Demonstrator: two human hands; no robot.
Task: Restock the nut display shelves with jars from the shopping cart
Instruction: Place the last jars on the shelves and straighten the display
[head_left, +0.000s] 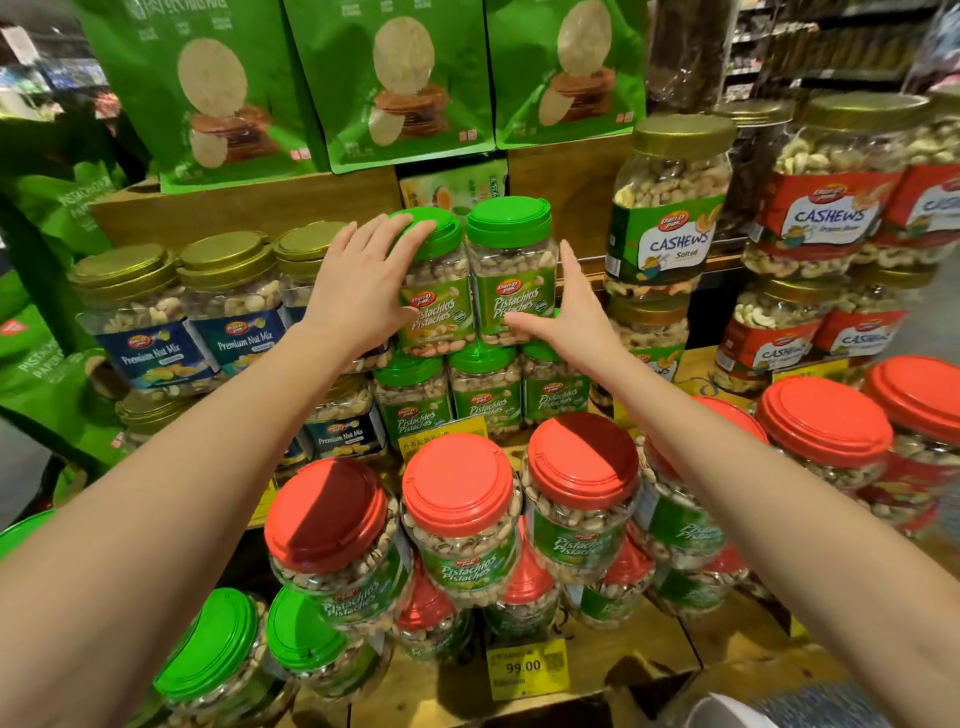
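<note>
Two green-lidded pistachio jars are seen side by side on the upper tier of the wooden display shelf (249, 208), stacked on a lower row of pistachio jars (485, 395) of the same kind. The left jar (441, 317) is touched by the left hand (358, 280): its fingers (410, 228) are spread fairly straight over the green lid and the thumb is laid against the front label. The right jar (511, 280) is flanked by the right hand (571, 306), whose fingers are held straight and upright along the jar's right side, with the thumb set on the front near the label's lower edge. Neither jar is wrapped by curled fingers; both are pressed between flat, open hands. The two jars are touching each other.

To the left, gold-lidded Premium Nut Mix jars (156, 322) are ranged. To the right, cashew jars (670, 218) are stacked. Below, red-lidded pistachio jars (457, 514) are displayed, with a yellow price tag (524, 665) marked 99.00 beneath them. Green snack pouches (395, 78) are stood along the top.
</note>
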